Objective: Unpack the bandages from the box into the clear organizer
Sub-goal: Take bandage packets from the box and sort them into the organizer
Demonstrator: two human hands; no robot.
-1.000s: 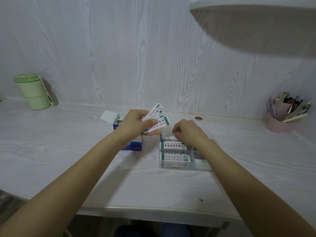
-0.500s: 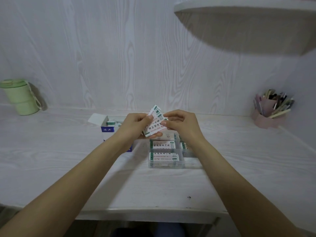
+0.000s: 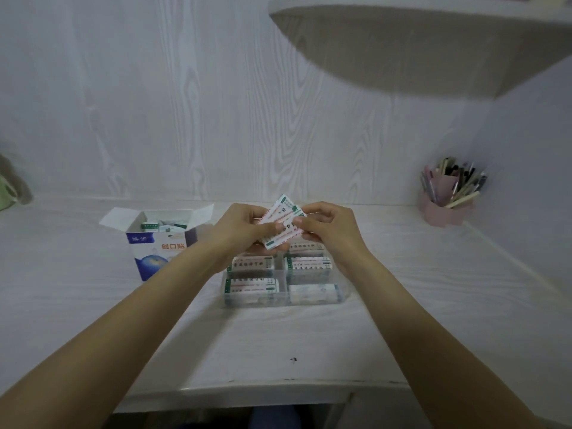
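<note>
Above the clear organizer (image 3: 342, 297), both hands meet on a small fan of white bandage strips (image 3: 281, 222) with green ends and red print. My left hand (image 3: 241, 229) grips the fan from the left. My right hand (image 3: 328, 227) pinches its right edge with thumb and fingers. The organizer's compartments hold flat stacks of the same bandages (image 3: 252, 284). The open blue and white bandage box (image 3: 161, 243) stands to the left, flaps up, with more bandages showing inside.
A pink holder full of pens (image 3: 445, 202) sits at the back right near the wall. A green container (image 3: 6, 193) is cut off at the left edge. A shelf (image 3: 418, 35) overhangs the upper right. The desk's front edge (image 3: 247, 385) runs below my forearms.
My right hand rose from the organizer to the bandages held in my left hand and now pinches them. The view shifted right, so the green container slid to the left edge.
</note>
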